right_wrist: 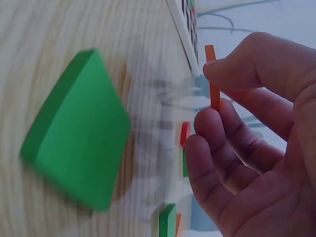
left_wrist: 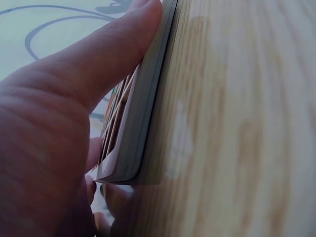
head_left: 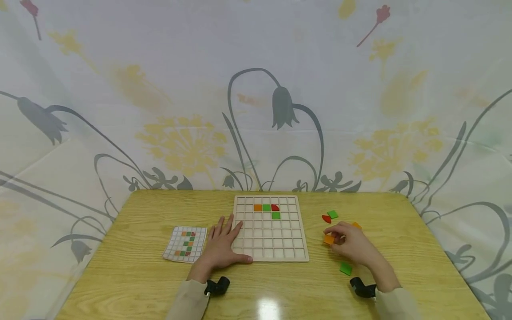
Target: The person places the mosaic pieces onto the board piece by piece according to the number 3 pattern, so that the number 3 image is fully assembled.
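My left hand (head_left: 220, 249) lies with spread fingers along the left side of a wooden grid board (head_left: 264, 254), its thumb (left_wrist: 113, 44) at the near edge. Set in the board's upper cells are an orange square (head_left: 258, 207), a green square (head_left: 266, 207), a red rounded piece (head_left: 274, 207) and a green square (head_left: 276, 215) under the red one. To the board's right, my right hand (head_left: 352, 243) pinches an orange square tile (right_wrist: 214, 91) between thumb and fingers. In the right wrist view this tile stands edge-on, raised off the table.
Left of the board lies a pattern card (head_left: 172, 249) with coloured squares on a grid. Around my right hand are loose pieces: a green tile (head_left: 346, 268) nearer me, a red piece (head_left: 326, 218) and green tile (head_left: 333, 214) farther off, and an orange piece (head_left: 357, 226) partly hidden.
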Available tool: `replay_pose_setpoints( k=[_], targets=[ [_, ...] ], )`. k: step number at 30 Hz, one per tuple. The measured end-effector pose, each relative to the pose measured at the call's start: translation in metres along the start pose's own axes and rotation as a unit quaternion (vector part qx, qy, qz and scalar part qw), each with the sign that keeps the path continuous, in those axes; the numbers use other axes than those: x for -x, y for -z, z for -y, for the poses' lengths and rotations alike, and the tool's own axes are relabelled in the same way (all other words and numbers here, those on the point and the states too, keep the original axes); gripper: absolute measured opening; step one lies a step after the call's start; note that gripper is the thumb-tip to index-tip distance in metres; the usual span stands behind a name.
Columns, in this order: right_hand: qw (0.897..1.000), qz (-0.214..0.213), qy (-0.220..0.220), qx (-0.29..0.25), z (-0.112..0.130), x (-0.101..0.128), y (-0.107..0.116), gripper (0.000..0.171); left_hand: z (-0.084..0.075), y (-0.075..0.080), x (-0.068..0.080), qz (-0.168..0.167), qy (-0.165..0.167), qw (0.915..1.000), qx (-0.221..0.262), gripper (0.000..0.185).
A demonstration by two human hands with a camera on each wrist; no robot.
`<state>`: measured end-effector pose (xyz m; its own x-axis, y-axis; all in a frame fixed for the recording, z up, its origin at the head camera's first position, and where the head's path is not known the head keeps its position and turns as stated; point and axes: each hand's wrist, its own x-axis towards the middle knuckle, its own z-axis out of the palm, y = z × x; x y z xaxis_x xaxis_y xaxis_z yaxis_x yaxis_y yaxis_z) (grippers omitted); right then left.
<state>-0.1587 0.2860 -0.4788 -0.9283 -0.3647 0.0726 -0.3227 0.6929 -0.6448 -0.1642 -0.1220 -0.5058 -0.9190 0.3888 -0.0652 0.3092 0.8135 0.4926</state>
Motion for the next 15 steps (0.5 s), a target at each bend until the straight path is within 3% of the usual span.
replay_pose_setpoints(
  k=[15],
  targets=[
    [1.000,-0.009,0.017,0.004,0.019,-0.038,-0.026,0.031,-0.001,0.000,0.000,-0.005,-0.001,1.0000,-0.006,0.108]
  ],
)
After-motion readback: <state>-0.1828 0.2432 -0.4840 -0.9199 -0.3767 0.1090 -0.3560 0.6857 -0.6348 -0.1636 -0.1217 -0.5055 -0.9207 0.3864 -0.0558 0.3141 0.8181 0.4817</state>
